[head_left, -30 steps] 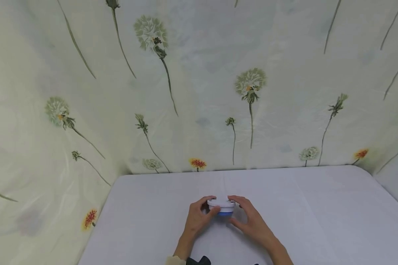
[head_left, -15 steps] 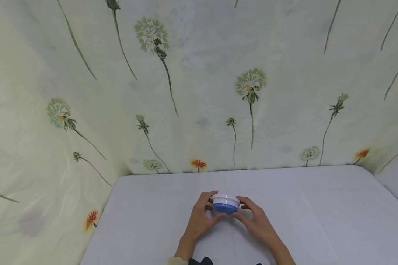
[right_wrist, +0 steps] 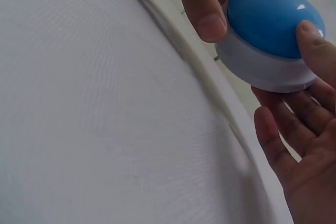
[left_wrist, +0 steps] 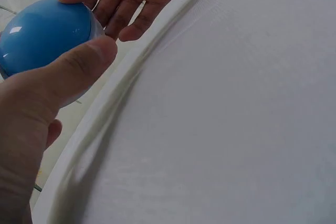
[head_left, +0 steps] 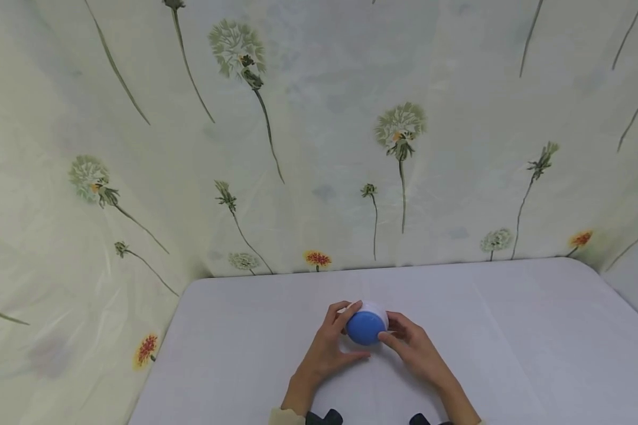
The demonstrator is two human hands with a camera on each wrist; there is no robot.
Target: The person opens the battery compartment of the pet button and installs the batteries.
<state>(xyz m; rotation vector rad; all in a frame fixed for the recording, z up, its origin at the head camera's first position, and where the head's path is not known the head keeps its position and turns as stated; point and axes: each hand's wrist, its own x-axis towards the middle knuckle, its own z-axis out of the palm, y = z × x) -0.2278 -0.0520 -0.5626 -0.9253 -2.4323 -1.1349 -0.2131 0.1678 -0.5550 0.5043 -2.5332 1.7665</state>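
Note:
A round push-button-like object, with a glossy blue dome [head_left: 365, 328] on a white base [right_wrist: 262, 72], is held above the table between both hands. Its dome faces the head camera, tilted. My right hand [head_left: 416, 349] pinches it, thumb on the dome [right_wrist: 275, 19] and fingers under the white base. My left hand [head_left: 324, 348] has its fingers bent around the upper left rim; its thumb stands apart below the object in the head view. In the left wrist view that thumb [left_wrist: 84, 64] crosses in front of the dome [left_wrist: 47, 32]. The object's underside is hidden.
A white-covered table [head_left: 510, 342] stretches beneath and around the hands. Behind it hangs a pale curtain [head_left: 319, 147] printed with dandelions. Dark wrist straps [head_left: 324, 418] show at the bottom edge.
The object has been turned over toward the head camera: its white side showed first, now the blue dome does. The left thumb has come off it; the right thumb has moved onto the dome.

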